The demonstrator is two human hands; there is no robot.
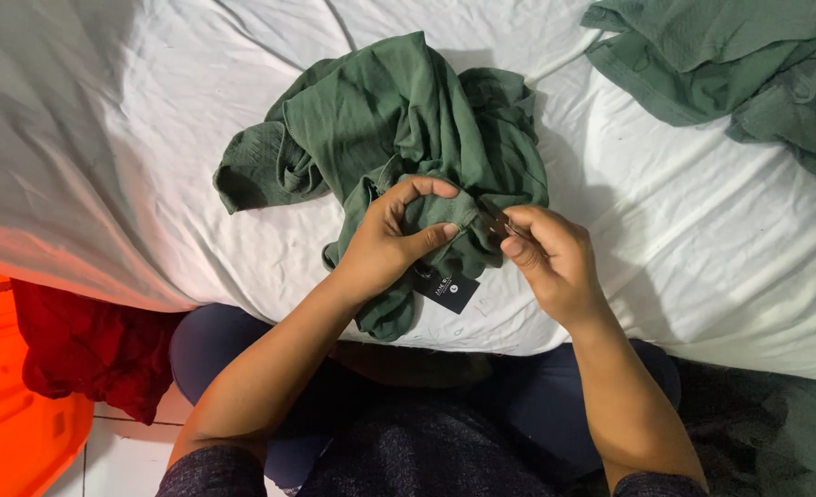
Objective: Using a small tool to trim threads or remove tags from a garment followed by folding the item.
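A: Shirt (399,120), green, crumpled on the white sheet (702,239). It lies straight ahead of both hands, its bulk piled away from the person and one edge pulled down toward the lap.

B: Which hand has it?

A: Both. The left hand (391,241) is closed around a bunched fold, thumb pressed across the cloth and forefinger arched over the top. The right hand (544,253) pinches shut just beside it, thumb and fingertips tight on something very small and thin at the edge of the fabric. I cannot tell what that small thing is.

B: Nearer hand?

A: Hardly any difference. The left grips more of the cloth; the right only meets its edge. The two hands are close together, not quite touching.

B: And its long axis?

A: Roughly from the far pile toward the person, with a sleeve trailing to the left. A black tag (447,288) hangs under the left hand, flat and stiff-looking, dangling below the gripped fold.

B: Material?

A: Soft knit, matte, falling in loose, deep folds. The sheet below is smooth and lightly creased.

B: Anything else around?

A: A second green garment (748,64), more textured, lies well apart at the far right. A red cloth (86,350) hangs at the lower left beside an orange bin (12,414).
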